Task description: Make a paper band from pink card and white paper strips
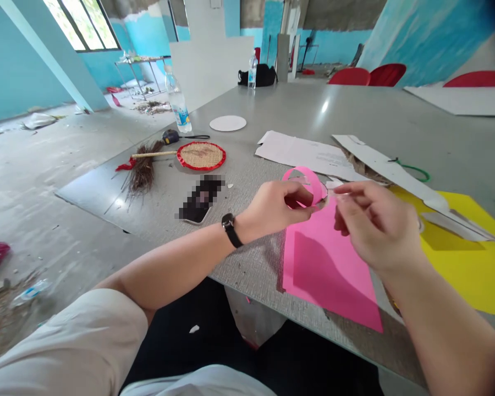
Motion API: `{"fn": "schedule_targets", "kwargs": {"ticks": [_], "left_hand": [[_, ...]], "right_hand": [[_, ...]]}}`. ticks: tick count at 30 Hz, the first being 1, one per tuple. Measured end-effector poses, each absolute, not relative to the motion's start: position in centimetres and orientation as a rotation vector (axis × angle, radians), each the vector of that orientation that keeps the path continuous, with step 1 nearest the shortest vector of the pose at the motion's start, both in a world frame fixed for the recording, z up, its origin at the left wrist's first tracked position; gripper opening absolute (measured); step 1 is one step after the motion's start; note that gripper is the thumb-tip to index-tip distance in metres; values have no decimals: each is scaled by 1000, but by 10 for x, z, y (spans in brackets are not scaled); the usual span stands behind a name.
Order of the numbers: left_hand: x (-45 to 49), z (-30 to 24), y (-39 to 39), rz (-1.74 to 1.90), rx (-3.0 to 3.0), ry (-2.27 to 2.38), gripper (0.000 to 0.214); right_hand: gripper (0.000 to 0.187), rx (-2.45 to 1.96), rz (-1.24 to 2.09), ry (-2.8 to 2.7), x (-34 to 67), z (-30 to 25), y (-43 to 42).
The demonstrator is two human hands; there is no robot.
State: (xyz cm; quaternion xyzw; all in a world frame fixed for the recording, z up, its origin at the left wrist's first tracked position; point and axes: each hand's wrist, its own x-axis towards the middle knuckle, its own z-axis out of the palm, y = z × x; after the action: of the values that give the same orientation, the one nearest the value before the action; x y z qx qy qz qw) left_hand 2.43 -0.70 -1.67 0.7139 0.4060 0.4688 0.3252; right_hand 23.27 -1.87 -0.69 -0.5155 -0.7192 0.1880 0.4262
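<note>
The pink strip point(318, 187), pinched by the left hand point(274, 204) above the pink sheet point(334, 275), is already looped, but whether the right hand's point(381, 223) near-meeting fingertips grip anything, or fastening remains, I cannot tell.

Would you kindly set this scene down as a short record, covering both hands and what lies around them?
left hand: holds a pink loop
right hand: close beside the loop; anything gripped is too small to tell
below the hands: pink sheet on the table
right: yellow sheet
left: phone, red-rimmed fan
farther back: white disc
</note>
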Motion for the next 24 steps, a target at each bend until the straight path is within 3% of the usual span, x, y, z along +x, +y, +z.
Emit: {"fn": "schedule_targets", "kwargs": {"ticks": [4,16,24], "left_hand": [[31,-25,-13,1308,2111,1168,7],[37,-39,-8,1554,2064,1273,16],[39,-39,-9,1594,2163,1315,14]], "right_hand": [[56,-1309,430,-1766,220,-18,-16],[28,-1157,317,-1717,206,-15,-23],[48,-1298,570,-1450,197,-18,-32]]}}
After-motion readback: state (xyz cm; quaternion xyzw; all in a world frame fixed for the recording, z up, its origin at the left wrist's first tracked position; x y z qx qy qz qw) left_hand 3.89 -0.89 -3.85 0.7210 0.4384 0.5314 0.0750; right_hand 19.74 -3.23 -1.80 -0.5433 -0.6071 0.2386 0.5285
